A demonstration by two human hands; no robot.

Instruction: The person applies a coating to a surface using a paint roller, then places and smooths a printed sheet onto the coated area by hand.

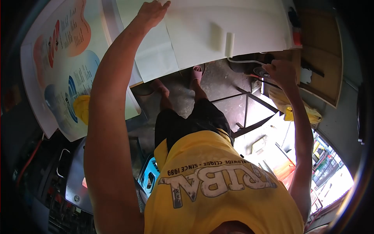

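Observation:
My right hand [282, 73] is closed around the grip of a small paint roller, whose bent metal rod runs left to a pale roller sleeve [230, 45]. The sleeve rests against or just over the near part of a large white board [198, 39]; contact is hard to judge. My left hand [153, 14] is at the top of the view, over a pale sheet [156, 52] whose edge lies along the white board. Its fingers are curled, and whatever they may hold is hidden.
A printed poster panel [83, 43] stretches along the left, with a yellow cloth [82, 109] by it. Below are a dark metal frame [246, 111] and a blue plastic stool [149, 173]. A wooden panel [321, 50] stands at right. My pink slippers [196, 73] are on the floor.

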